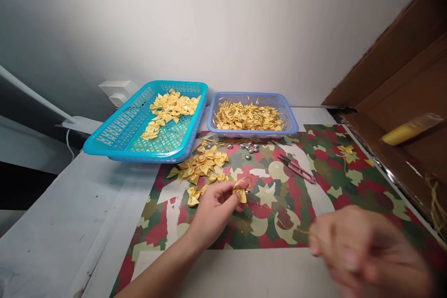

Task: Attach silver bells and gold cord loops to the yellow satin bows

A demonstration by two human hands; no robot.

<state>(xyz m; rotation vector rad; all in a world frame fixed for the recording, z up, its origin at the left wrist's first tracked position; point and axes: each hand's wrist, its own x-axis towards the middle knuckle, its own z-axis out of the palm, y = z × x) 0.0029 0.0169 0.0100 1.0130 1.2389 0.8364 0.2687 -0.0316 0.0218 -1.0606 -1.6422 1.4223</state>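
Between thumb and fingers, my left hand (pixel 214 205) pinches a small yellow ribbon bow (pixel 241 196) with a gold cord loop standing above it. A bit of silver, seemingly a bell (pixel 247 191), shows beside the bow. From there a thin thread (pixel 279 224) runs right to my right hand (pixel 363 247), which is blurred, its fingers closed on the thread. Loose yellow bows (pixel 206 165) lie in a pile just beyond my left hand. Farther back are several silver bells (pixel 249 148) and some gold cords (pixel 223 141). Pink-handled thread snips (pixel 298 170) rest between the hands, farther off.
A turquoise basket (pixel 134 152) with yellow bows stands back left. Beside it, a purple basket (pixel 253 133) holds bows with gold cords and bells. Patterned paper (pixel 349 205) covers the table. Cardboard (pixel 391 74) rises at right, near a yellow roll (pixel 401 132) in clear wrapping.
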